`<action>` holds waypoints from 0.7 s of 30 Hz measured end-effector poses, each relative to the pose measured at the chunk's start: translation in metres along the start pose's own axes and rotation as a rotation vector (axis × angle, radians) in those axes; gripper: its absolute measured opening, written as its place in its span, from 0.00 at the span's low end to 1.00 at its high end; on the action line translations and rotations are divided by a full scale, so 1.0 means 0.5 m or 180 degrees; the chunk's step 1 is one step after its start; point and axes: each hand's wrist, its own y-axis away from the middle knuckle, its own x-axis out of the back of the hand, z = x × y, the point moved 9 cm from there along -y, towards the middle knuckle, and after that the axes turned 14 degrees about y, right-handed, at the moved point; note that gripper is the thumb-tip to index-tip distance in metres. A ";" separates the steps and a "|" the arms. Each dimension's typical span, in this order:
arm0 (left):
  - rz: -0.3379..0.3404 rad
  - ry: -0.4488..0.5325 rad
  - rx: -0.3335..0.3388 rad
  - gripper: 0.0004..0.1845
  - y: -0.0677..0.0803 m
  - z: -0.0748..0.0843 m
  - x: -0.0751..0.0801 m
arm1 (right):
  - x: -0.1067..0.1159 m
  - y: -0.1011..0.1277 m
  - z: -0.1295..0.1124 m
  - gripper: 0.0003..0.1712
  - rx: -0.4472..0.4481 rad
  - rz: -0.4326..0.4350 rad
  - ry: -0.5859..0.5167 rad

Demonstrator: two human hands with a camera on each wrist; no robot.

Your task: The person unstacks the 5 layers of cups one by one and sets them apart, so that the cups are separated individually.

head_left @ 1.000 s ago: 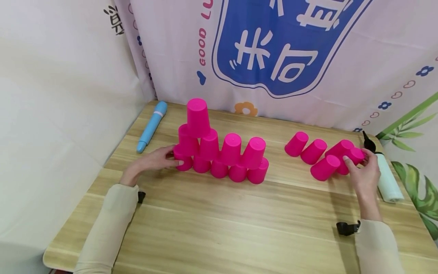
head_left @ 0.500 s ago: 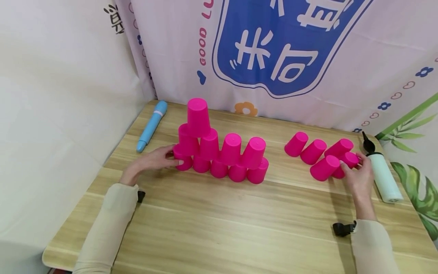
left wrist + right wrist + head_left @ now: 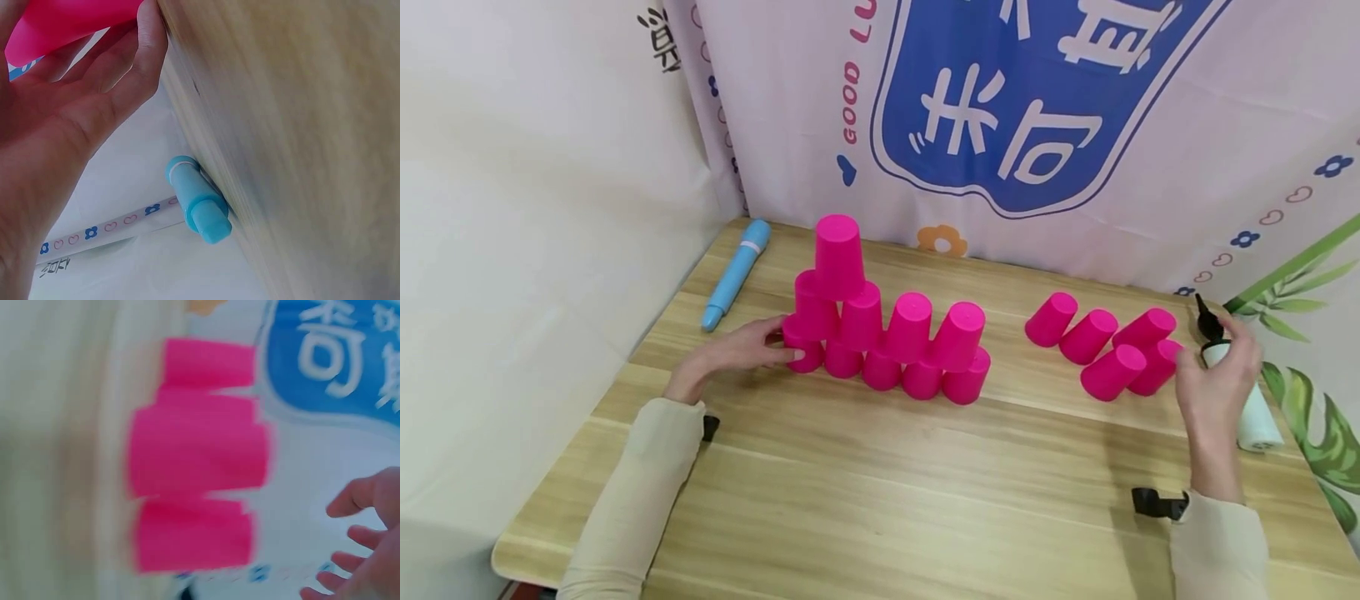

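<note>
Upside-down pink plastic cups form a stepped stack left of centre in the head view. My left hand (image 3: 741,346) holds the leftmost bottom-row cup (image 3: 808,357), thumb in front and fingers behind. A second row rests on the bottom one, and a single top cup (image 3: 839,258) stands above its left end. My right hand (image 3: 1219,379) is raised just right of a loose group of upside-down cups, nearest to the front-right cup (image 3: 1154,372). The right wrist view has the right hand's fingers (image 3: 356,562) spread and apart from the blurred pink cups (image 3: 197,453).
A light blue stick-shaped thing (image 3: 736,275) lies at the table's back left. Behind the right hand, a pale green cylinder with a black nozzle (image 3: 1258,421) lies near the right edge. A printed curtain (image 3: 797,125) hangs along the back of the wooden table (image 3: 880,500).
My right hand set a pink cup down among the loose ones, let go of it and drew up to the right. The left hand stayed on its cup.
</note>
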 end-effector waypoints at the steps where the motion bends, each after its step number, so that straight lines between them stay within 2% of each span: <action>1: 0.0004 0.0004 -0.0009 0.33 0.000 0.001 0.001 | 0.014 0.000 -0.026 0.32 0.0139 0.0155 -0.0082; 5: 0.0018 0.0017 -0.0028 0.32 0.000 0.002 0.004 | 0.054 0.005 -0.155 0.27 0.0584 0.0463 -0.0481; 8: 0.0030 0.0019 -0.0025 0.33 -0.001 0.000 0.006 | 0.070 0.020 -0.274 0.25 0.0840 0.0426 -0.0785; 11: 0.0023 0.0023 -0.0028 0.33 0.000 0.000 0.006 | 0.071 0.045 -0.390 0.23 0.1104 0.0167 -0.1094; 14: 0.0014 0.0027 -0.0025 0.33 0.000 -0.001 0.004 | 0.058 0.068 -0.486 0.22 0.1384 -0.0143 -0.1417; 17: 0.0004 0.0027 -0.0018 0.33 -0.001 -0.001 0.002 | 0.036 0.093 -0.564 0.23 0.1678 -0.0429 -0.1627; 21: -0.0019 0.0059 -0.0038 0.32 -0.002 0.005 0.000 | -0.013 0.132 -0.649 0.25 0.2121 -0.0905 -0.1599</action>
